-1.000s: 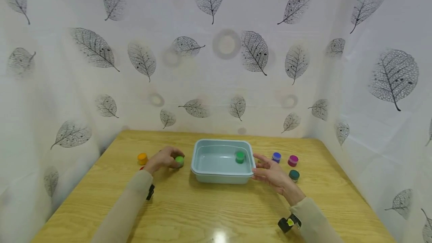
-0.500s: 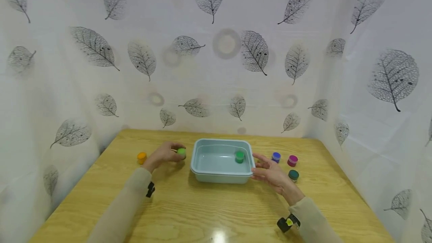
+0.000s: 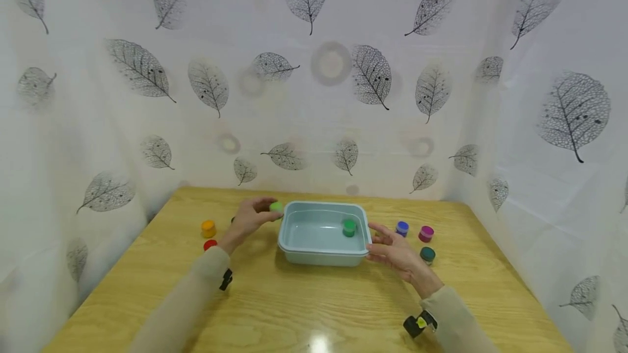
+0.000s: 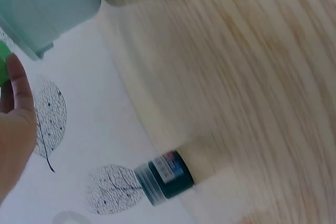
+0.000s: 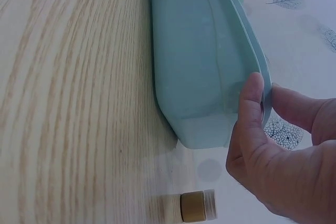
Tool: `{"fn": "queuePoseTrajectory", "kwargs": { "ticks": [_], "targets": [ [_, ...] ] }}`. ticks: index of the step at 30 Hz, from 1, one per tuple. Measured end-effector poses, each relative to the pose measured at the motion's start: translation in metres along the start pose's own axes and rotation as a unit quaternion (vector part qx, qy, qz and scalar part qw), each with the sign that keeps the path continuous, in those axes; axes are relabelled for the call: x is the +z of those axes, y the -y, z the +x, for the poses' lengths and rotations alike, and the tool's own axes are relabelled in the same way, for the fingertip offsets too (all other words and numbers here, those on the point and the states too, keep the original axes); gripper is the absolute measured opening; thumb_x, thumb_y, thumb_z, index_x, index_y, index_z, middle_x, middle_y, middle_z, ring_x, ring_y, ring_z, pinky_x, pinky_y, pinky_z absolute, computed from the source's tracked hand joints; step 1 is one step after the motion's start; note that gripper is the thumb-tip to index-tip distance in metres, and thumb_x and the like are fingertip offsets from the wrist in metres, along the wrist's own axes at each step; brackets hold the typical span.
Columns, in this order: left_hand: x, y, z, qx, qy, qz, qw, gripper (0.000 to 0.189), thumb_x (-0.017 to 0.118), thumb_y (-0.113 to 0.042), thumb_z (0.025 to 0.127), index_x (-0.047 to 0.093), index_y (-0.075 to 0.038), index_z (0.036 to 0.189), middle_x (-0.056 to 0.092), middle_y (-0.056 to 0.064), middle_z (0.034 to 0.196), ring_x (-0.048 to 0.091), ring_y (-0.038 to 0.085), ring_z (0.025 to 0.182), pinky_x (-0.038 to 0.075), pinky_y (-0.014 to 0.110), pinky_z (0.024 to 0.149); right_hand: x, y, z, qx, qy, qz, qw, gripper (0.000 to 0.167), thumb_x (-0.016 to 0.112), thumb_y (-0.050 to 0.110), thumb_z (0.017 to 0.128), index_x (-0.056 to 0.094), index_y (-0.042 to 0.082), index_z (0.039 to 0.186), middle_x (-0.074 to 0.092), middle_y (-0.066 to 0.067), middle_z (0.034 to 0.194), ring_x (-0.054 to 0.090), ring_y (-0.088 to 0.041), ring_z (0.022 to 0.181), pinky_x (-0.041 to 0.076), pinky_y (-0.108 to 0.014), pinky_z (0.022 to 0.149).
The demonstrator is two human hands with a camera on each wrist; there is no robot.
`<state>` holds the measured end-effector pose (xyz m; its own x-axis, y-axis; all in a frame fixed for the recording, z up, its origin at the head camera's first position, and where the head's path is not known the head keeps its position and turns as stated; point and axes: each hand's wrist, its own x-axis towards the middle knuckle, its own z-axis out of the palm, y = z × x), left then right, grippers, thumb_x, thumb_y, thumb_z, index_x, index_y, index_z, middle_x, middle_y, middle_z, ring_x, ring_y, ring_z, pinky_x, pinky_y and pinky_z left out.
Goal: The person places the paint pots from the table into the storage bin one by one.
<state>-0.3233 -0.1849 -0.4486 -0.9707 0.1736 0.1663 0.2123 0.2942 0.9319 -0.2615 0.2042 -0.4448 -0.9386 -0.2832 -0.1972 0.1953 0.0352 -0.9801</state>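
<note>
My left hand (image 3: 249, 217) holds a small jar with a light green lid (image 3: 277, 207) above the table, right at the left rim of a pale blue-green plastic tub (image 3: 321, 259). In the left wrist view, the fingers and part of the green jar (image 4: 4, 62) show at the left edge. On the tub's other side, my right hand (image 3: 398, 256) pinches the rim; the right wrist view shows its thumb and fingers on either side of the tub's rim (image 5: 256, 51). Inside the tub stands a green-lidded jar (image 3: 349, 227), towards the right.
On the left are an orange jar (image 3: 208, 228), a red-lidded jar (image 3: 210, 245) partly behind the left wrist, and a dark green jar (image 4: 165, 177). Blue (image 3: 402, 228), magenta (image 3: 426, 233) and dark teal (image 3: 428, 255) jars stand right. A brownish-gold jar (image 5: 193, 206) is near the right hand.
My left hand has lifted the light green jar from the table and moved it right and away from me, up to the tub's rim. My right hand has stayed at the tub.
</note>
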Motion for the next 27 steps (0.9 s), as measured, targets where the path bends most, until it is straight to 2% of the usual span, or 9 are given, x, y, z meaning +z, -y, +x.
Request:
{"fn": "queuePoseTrajectory", "kwargs": {
  "ticks": [5,8,15,19,27],
  "targets": [
    [0.021,-0.007,-0.002,0.019,-0.032,-0.016,0.9992,0.049,0.079,-0.024,0.084,0.063,-0.004,0.125,0.067,0.015,0.121,0.062,0.027,0.108,0.057,0.029,0.086,-0.001,-0.002,-0.003,0.002,0.002,-0.002,1.0,0.067,0.061,0.004,0.096,0.028,0.008,0.154,0.043,-0.026,0.132,0.065,-0.017,0.095,0.059,-0.03,0.087],
    [0.033,-0.013,-0.003,0.012,-0.057,-0.018,0.9982,0.048,0.081,-0.022,0.082,0.064,-0.005,0.123,0.068,0.013,0.118,0.063,0.026,0.106,0.057,0.032,0.089,-0.001,-0.003,-0.004,0.0,0.008,-0.004,1.0,0.068,0.061,0.005,0.096,0.027,0.008,0.154,0.044,-0.026,0.132,0.065,-0.016,0.095,0.059,-0.03,0.087],
    [0.053,-0.02,-0.003,-0.018,-0.081,-0.039,0.9958,0.048,0.082,-0.018,0.079,0.064,-0.005,0.122,0.068,0.011,0.116,0.063,0.024,0.106,0.056,0.035,0.093,0.001,-0.002,-0.004,-0.004,0.014,-0.009,0.9999,0.069,0.062,0.007,0.095,0.027,0.009,0.155,0.045,-0.022,0.126,0.065,-0.016,0.093,0.059,-0.031,0.087],
    [0.063,-0.027,0.0,-0.027,-0.1,-0.027,0.9943,0.046,0.082,-0.018,0.078,0.065,-0.007,0.119,0.068,0.009,0.114,0.063,0.024,0.106,0.055,0.037,0.095,0.002,0.001,-0.003,-0.003,0.009,-0.003,1.0,0.068,0.062,0.005,0.095,0.028,0.009,0.154,0.046,-0.021,0.125,0.064,-0.016,0.093,0.059,-0.03,0.086],
    [0.081,-0.045,-0.001,-0.042,-0.065,0.031,0.9965,0.043,0.081,-0.012,0.079,0.063,-0.007,0.118,0.068,0.01,0.115,0.063,0.025,0.109,0.056,0.039,0.093,0.0,0.001,-0.003,-0.004,0.01,0.007,0.9999,0.068,0.061,0.005,0.096,0.026,0.009,0.155,0.044,-0.024,0.128,0.065,-0.016,0.093,0.059,-0.029,0.086]
  ]
}}
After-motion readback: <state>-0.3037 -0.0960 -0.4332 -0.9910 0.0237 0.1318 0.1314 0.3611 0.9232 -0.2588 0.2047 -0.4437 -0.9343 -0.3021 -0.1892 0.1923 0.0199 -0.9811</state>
